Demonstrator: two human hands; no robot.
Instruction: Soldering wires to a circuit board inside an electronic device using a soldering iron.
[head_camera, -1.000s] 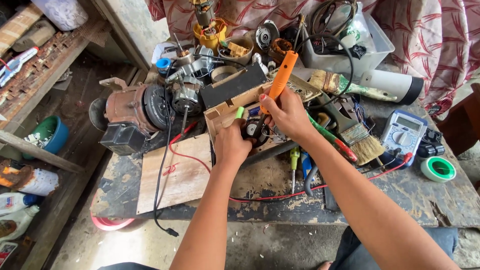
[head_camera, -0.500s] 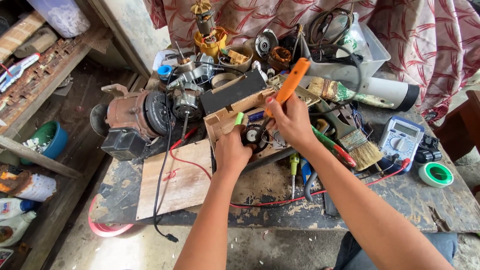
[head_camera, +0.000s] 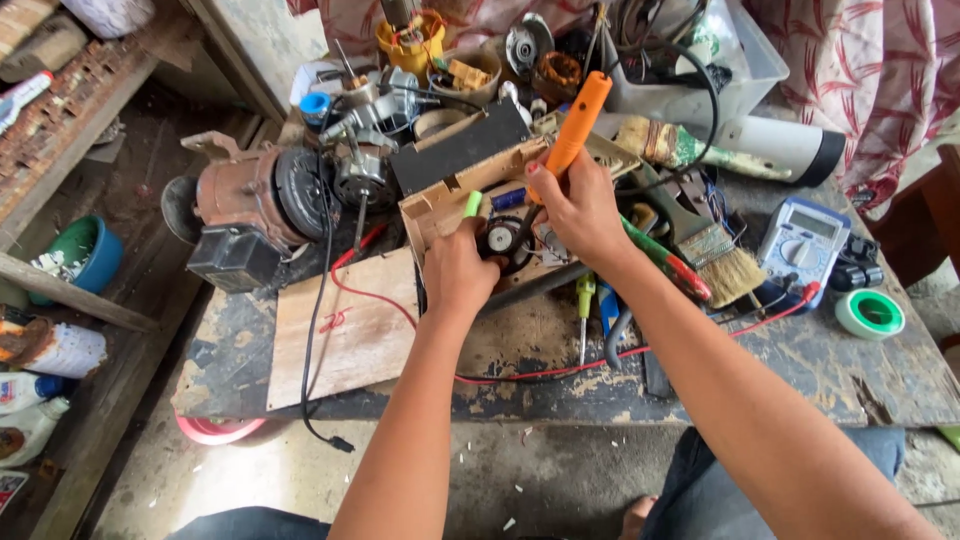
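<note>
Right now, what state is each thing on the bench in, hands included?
Right hand: closed around the orange-handled tool.
Orange-handled tool: held upright-tilted, tip down inside the open casing.
Left hand: gripping the front edge of the open casing.
Open casing: lid off, parts inside exposed.
Multimeter: lying flat, face up.
Paintbrush: lying flat, untouched.
Tape roll: lying flat.
Motor: resting on its side.

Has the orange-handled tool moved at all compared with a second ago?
No. The orange-handled tool still slants up from the right hand over the open beige casing, its tip inside; only the camera shifted.
</note>
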